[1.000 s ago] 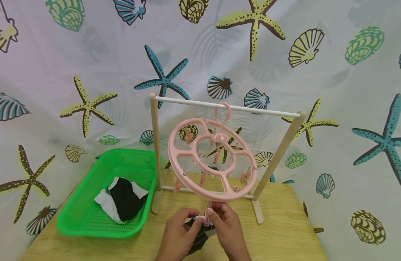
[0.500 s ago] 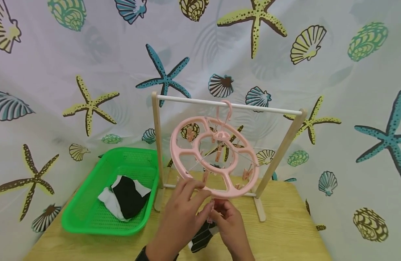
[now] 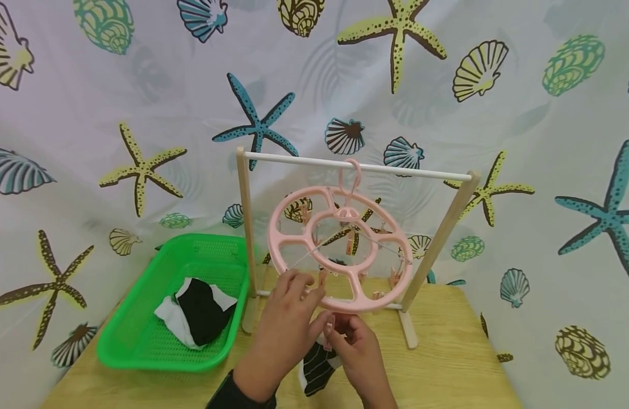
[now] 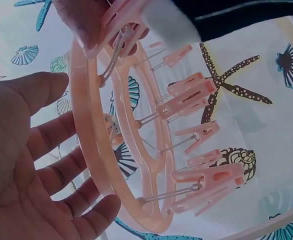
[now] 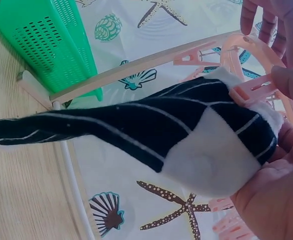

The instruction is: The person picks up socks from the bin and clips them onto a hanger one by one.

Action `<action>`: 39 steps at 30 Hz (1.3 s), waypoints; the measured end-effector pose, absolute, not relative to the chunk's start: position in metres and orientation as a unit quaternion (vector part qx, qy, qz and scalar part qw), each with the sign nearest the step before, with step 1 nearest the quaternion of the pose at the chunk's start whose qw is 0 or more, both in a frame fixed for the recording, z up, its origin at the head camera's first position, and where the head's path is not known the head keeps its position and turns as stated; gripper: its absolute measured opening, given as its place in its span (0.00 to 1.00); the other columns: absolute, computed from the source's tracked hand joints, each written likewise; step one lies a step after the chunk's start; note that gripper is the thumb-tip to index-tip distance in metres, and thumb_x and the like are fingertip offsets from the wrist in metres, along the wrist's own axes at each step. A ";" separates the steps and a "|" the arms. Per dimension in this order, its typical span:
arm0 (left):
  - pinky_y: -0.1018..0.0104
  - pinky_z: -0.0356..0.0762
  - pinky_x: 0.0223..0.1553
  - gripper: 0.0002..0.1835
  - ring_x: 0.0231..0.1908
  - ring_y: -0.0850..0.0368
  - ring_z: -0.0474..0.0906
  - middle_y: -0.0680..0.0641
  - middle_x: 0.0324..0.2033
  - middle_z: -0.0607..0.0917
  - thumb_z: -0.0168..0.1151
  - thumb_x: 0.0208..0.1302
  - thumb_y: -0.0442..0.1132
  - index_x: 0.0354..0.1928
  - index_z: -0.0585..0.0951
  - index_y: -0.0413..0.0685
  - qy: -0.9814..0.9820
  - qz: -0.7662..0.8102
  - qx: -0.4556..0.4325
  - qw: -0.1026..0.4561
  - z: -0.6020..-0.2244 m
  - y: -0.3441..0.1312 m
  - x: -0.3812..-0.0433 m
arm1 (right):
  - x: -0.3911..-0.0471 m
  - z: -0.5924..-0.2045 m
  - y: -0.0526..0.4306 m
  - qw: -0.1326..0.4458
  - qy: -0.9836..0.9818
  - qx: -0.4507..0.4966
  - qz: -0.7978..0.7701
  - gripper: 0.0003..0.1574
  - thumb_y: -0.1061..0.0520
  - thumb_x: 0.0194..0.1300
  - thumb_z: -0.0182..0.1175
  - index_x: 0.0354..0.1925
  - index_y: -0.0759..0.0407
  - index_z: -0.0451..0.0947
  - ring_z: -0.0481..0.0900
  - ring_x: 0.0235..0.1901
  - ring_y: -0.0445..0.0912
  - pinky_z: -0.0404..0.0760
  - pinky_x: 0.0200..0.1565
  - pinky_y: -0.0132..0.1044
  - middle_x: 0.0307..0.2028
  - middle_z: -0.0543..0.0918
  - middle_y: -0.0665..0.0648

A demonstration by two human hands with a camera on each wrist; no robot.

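In the head view my left hand (image 3: 288, 318) is at the front left rim of a round pink clip hanger (image 3: 274, 241). The left wrist view shows its spread, slightly bent fingers touching the ring's edge, with the thumb raised. My right hand (image 3: 360, 346) pinches a pink clothespin (image 5: 254, 90) below the front rim. That clothespin sits at the cuff of a black sock (image 5: 131, 120) with white stripes and white patches, which hangs down. A short cord loop joins the clothespin to the ring in the left wrist view.
The hanger's hook is over the white bar (image 3: 294, 161) of a wooden-legged rack. Several other pink clothespins (image 4: 186, 100) dangle from it. A green basket (image 3: 112, 341) with black and white cloth items (image 3: 204, 309) stands at left on the wooden table (image 3: 447, 352).
My left hand has let go of the sock cuff and moved up to the hanger's rim. The right hand still pinches the clothespin, and the sock now hangs lower in view.
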State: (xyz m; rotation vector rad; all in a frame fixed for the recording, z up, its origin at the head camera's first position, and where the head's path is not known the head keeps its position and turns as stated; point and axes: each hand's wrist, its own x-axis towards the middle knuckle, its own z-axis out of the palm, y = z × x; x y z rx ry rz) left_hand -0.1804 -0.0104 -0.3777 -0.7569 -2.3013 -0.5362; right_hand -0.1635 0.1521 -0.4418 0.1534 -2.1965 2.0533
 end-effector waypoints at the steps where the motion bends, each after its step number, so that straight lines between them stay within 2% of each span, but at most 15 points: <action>1: 0.53 0.74 0.52 0.19 0.51 0.46 0.71 0.46 0.45 0.79 0.77 0.54 0.48 0.44 0.86 0.47 -0.877 -0.205 -0.289 0.326 -0.378 -0.010 -0.181 | -0.164 -0.442 0.152 0.064 -0.728 0.052 0.680 0.15 0.60 0.66 0.66 0.49 0.66 0.79 0.79 0.32 0.46 0.82 0.34 0.38 0.37 0.81 0.60; 9: 0.57 0.76 0.49 0.19 0.47 0.49 0.73 0.49 0.37 0.77 0.74 0.57 0.51 0.45 0.86 0.46 -0.885 -0.192 -0.286 0.314 -0.377 -0.010 -0.180 | -0.164 -0.442 0.150 0.076 -0.752 0.052 0.653 0.17 0.60 0.64 0.67 0.50 0.66 0.79 0.81 0.34 0.44 0.83 0.38 0.37 0.37 0.83 0.58; 14: 0.59 0.78 0.44 0.17 0.46 0.49 0.73 0.49 0.37 0.76 0.76 0.55 0.50 0.42 0.88 0.48 -0.883 -0.205 -0.287 0.311 -0.380 -0.011 -0.182 | -0.166 -0.445 0.151 0.075 -0.766 0.050 0.636 0.17 0.58 0.65 0.68 0.50 0.63 0.81 0.81 0.36 0.44 0.82 0.39 0.36 0.39 0.83 0.58; 18: 0.58 0.78 0.44 0.17 0.47 0.48 0.72 0.48 0.39 0.75 0.77 0.54 0.51 0.40 0.87 0.48 -0.882 -0.218 -0.289 0.302 -0.381 -0.012 -0.184 | -0.166 -0.446 0.151 0.092 -0.777 0.043 0.621 0.14 0.57 0.64 0.68 0.47 0.60 0.83 0.81 0.37 0.44 0.81 0.39 0.36 0.37 0.84 0.55; 23: 0.58 0.75 0.48 0.20 0.47 0.49 0.72 0.48 0.40 0.75 0.77 0.53 0.51 0.41 0.86 0.46 -0.875 -0.227 -0.299 0.307 -0.380 -0.011 -0.187 | -0.164 -0.444 0.152 0.136 -0.804 0.020 0.578 0.13 0.53 0.64 0.69 0.47 0.54 0.84 0.82 0.45 0.45 0.78 0.50 0.48 0.40 0.86 0.49; 26: 0.57 0.76 0.50 0.20 0.46 0.49 0.74 0.48 0.39 0.76 0.79 0.51 0.51 0.39 0.86 0.46 -0.869 -0.230 -0.301 0.320 -0.380 -0.011 -0.190 | -0.159 -0.441 0.155 0.163 -0.807 0.006 0.568 0.13 0.53 0.64 0.68 0.47 0.54 0.84 0.81 0.48 0.46 0.76 0.55 0.54 0.43 0.86 0.50; 27: 0.57 0.76 0.50 0.20 0.46 0.49 0.74 0.49 0.38 0.76 0.79 0.50 0.51 0.38 0.85 0.46 -0.868 -0.231 -0.300 0.322 -0.380 -0.011 -0.190 | -0.157 -0.440 0.156 0.172 -0.803 0.000 0.570 0.12 0.54 0.65 0.68 0.46 0.56 0.84 0.82 0.47 0.46 0.76 0.54 0.53 0.43 0.86 0.52; 32: 0.57 0.77 0.49 0.19 0.45 0.50 0.75 0.49 0.38 0.76 0.80 0.50 0.50 0.37 0.84 0.48 -0.865 -0.248 -0.298 0.319 -0.380 -0.014 -0.192 | -0.148 -0.435 0.164 0.216 -0.769 -0.051 0.600 0.07 0.58 0.68 0.64 0.42 0.61 0.83 0.83 0.40 0.43 0.80 0.43 0.35 0.38 0.85 0.54; 34: 0.57 0.77 0.48 0.18 0.45 0.50 0.75 0.50 0.38 0.76 0.79 0.51 0.49 0.38 0.83 0.48 -0.862 -0.256 -0.302 0.317 -0.380 -0.016 -0.192 | -0.145 -0.432 0.166 0.234 -0.745 -0.074 0.620 0.09 0.59 0.70 0.62 0.41 0.65 0.82 0.83 0.39 0.43 0.79 0.43 0.30 0.36 0.85 0.55; 39: 0.60 0.78 0.42 0.18 0.44 0.52 0.74 0.50 0.39 0.76 0.78 0.52 0.49 0.38 0.82 0.49 -0.853 -0.261 -0.318 0.322 -0.381 -0.024 -0.196 | -0.142 -0.428 0.176 0.305 -0.677 -0.120 0.659 0.13 0.60 0.74 0.57 0.39 0.72 0.80 0.83 0.39 0.44 0.78 0.45 0.27 0.35 0.85 0.58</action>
